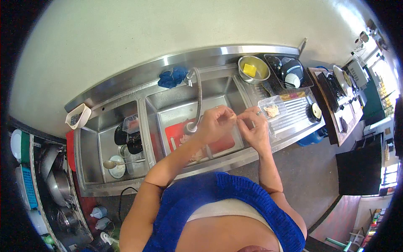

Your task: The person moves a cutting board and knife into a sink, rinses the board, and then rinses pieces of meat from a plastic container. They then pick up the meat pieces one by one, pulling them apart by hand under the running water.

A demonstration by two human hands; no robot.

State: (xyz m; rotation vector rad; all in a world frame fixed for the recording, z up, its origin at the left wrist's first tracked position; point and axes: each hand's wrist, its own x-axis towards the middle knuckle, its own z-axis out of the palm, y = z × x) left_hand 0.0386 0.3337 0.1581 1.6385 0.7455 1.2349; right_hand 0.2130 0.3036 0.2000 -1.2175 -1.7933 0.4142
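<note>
My left hand (217,123) and my right hand (255,129) are close together above the middle sink basin, fingertips pinched and nearly touching. Whatever they pinch is too small to make out. Below them a red cutting board (222,144) lies in the basin, with pale, meat-like pieces (196,156) on and around it. The spring-hose faucet (200,94) hangs down beside my left hand. Just right of my right hand, a clear plastic container (277,103) on the drainboard holds a pale, shredded-looking piece (271,111).
The left basin (107,145) holds dark containers, a white dish and a ladle (111,164). Behind the drainboard stand a metal bowl (261,74) with a yellow sponge (249,70) and a dish rack (308,77). A blue cloth (172,77) lies by the faucet.
</note>
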